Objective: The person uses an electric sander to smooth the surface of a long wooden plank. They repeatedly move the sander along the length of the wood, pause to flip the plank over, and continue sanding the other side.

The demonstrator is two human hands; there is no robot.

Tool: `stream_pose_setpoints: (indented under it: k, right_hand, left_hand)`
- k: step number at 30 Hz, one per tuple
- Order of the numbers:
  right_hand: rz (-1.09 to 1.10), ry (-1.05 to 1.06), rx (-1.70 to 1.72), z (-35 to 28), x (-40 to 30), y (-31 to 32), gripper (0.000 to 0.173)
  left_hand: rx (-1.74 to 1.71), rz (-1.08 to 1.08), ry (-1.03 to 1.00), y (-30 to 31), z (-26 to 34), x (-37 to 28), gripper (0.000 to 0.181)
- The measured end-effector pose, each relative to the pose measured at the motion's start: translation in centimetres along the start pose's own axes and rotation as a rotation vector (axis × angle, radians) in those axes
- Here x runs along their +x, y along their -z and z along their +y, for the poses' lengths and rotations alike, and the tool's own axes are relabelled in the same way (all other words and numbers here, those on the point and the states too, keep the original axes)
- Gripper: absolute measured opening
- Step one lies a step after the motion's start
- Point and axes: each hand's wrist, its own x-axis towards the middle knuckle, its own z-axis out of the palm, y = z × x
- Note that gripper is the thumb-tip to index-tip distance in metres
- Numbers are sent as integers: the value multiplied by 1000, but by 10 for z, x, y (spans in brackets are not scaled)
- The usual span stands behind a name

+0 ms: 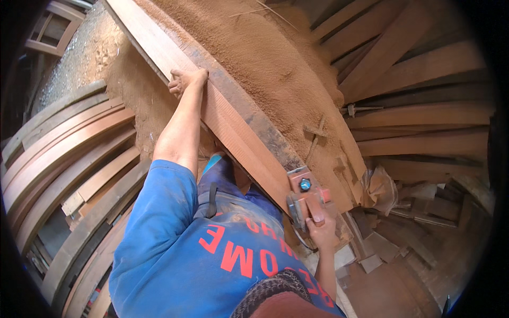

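A long wooden board [234, 127] lies diagonally on a narrow, worn workbench beam [254, 107]. My left hand [187, 81] rests over the board, its fingers at the edge nearer me and the heel of the hand near the far side. At the board's lower right end sits a handheld electric planer [308, 194] with a blue-topped front knob. My right hand [323, 232] is closed around the planer's rear handle. A dark cord [304, 240] hangs beside the tool. The planer's underside is hidden.
Sawdust [254, 59] is heaped beyond the bench, with a wooden marking gauge or similar crosspiece tool [316, 133] on it. Curved timbers [67, 147] are stacked at left, more planks [421, 115] at right. A plastic bag [379, 190] and wood offcuts [381, 246] lie at lower right.
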Motion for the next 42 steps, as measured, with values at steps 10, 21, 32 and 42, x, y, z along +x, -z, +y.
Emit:
stream_pose_setpoints:
  k: [10, 21, 32, 42]
  right_hand:
    - [127, 61, 126, -48, 26, 0, 26]
    - [-64, 123, 128, -110, 27, -38, 20]
    - [-131, 198, 31, -122, 33, -57, 22]
    - [-92, 254, 35, -141, 39, -53, 29]
  left_hand:
    - [-419, -430, -384, 28, -70, 56, 138]
    - [-715, -668, -611, 41, -125, 95, 118]
    - [-872, -772, -569, 47, -137, 86, 102]
    - [-543, -346, -740, 12, -113, 75, 131]
